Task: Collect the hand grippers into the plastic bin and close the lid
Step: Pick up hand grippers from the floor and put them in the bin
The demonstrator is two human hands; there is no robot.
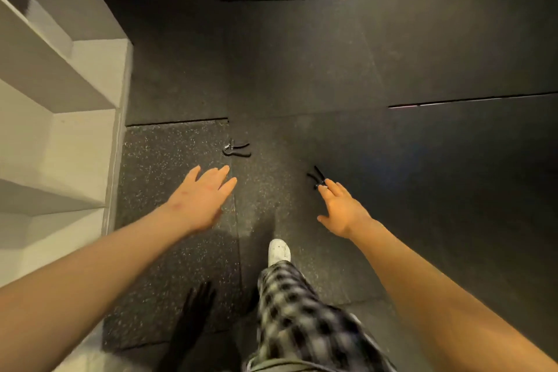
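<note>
Head view, looking down over both arms at a dark rubber floor (332, 69).

- Two hand grippers lie flat on the floor, well apart from each other. The near-left hand gripper (237, 149) lies with its handles splayed to the right. The right hand gripper (315, 177) has its handles pointing up and away and its coil end toward the person.
- Left grip (200, 199): wide, palm down, fingers straight and together, holding nothing. It is near the left hand gripper but apart from it, fingertips aimed at it. Reads as a reach lined up on that piece.
- Right grip (339, 210): also spread, thumb out to the side and fingers extended. The fingertips overlap the coil end of the right hand gripper. Cannot tell whether they touch it or hang just above it. Nothing is curled round it yet.
- Both arms are out at once, one per piece. Likely reason: take the pair in a single stoop instead of two.
- One white shoe (279, 252) and a checked trouser leg (302, 317) are forward between the arms, which fits a step toward the pieces.
- A pale shelf unit (60, 100) runs along the left edge.
- Plastic bin: not in view, nor its lid. Judgement: collection is at its start, with both pieces on the floor and neither lifted.
- Handling guess: the sprung handles should pinch up easily by the coil.
</note>
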